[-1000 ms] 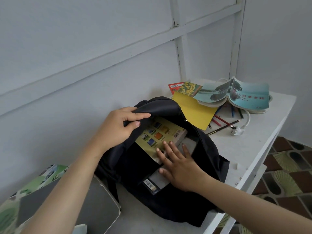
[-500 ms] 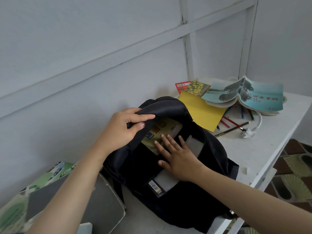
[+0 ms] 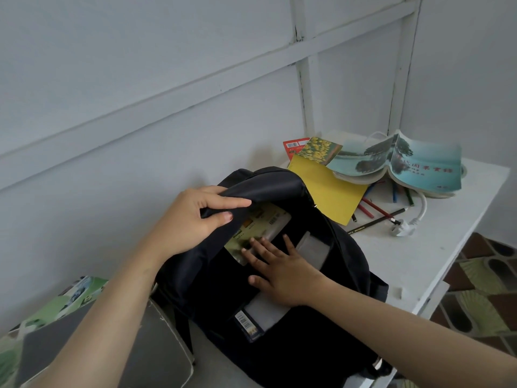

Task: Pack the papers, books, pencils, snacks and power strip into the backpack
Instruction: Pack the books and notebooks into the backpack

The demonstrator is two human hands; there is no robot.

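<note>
A black backpack (image 3: 302,340) lies open on the white table (image 3: 419,264). My left hand (image 3: 193,219) pinches the upper flap of its opening and holds it up. My right hand (image 3: 279,268) lies flat, fingers spread, on a yellow-green book (image 3: 265,222) that sits mostly inside the bag under the flap. Behind the bag lie a yellow paper (image 3: 327,191), an open blue-green book (image 3: 405,163), a flower-cover booklet (image 3: 320,149), a red packet (image 3: 293,144), several pencils (image 3: 377,211) and a white plug with its cable (image 3: 402,226).
At the lower left, a grey notebook (image 3: 134,351) rests on a green-covered book (image 3: 64,306). The grey wall stands close behind the table. The table's front edge runs at the right, above a patterned tile floor (image 3: 475,303).
My right hand has pushed the yellow-green book deeper into the backpack, so less of its cover shows. My left hand keeps holding the flap up.
</note>
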